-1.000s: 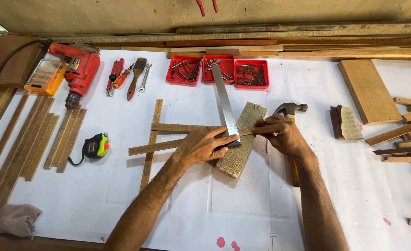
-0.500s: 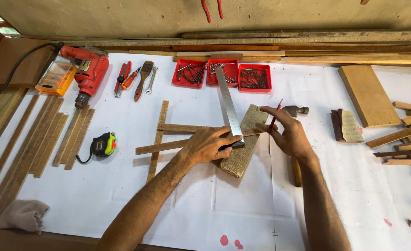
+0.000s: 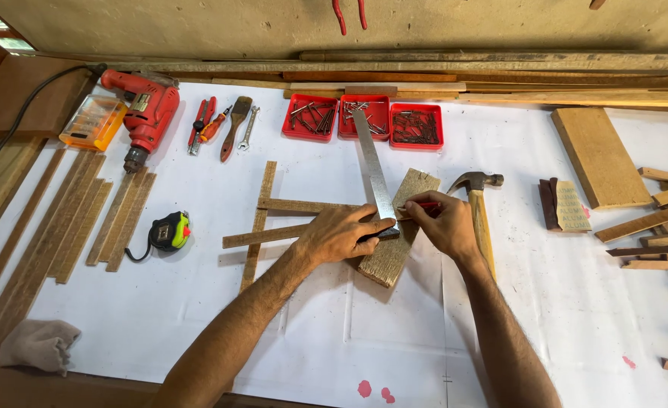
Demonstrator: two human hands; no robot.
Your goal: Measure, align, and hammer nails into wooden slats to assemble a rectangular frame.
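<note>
My left hand [image 3: 343,233] presses down on the black stock of a metal try square [image 3: 373,170], whose steel blade runs up and away over a short wooden block [image 3: 400,227]. Thin wooden strips [image 3: 288,205] cross under the hand and block. My right hand [image 3: 443,224] pinches a red pencil [image 3: 423,205] with its tip at the blade's edge on the block. A claw hammer [image 3: 479,211] lies just right of my right hand.
Three red trays of nails and screws [image 3: 362,119], a red drill [image 3: 143,113], an orange bit case [image 3: 92,121], pliers, a brush and a spanner line the back. A tape measure [image 3: 169,230] and long strips lie left; boards and offcuts [image 3: 598,155] lie right; a rag [image 3: 38,344] sits front left.
My right hand has lowered the pencil from pointing upward to lying flat against the square's blade. The left hand stays pressed on the square.
</note>
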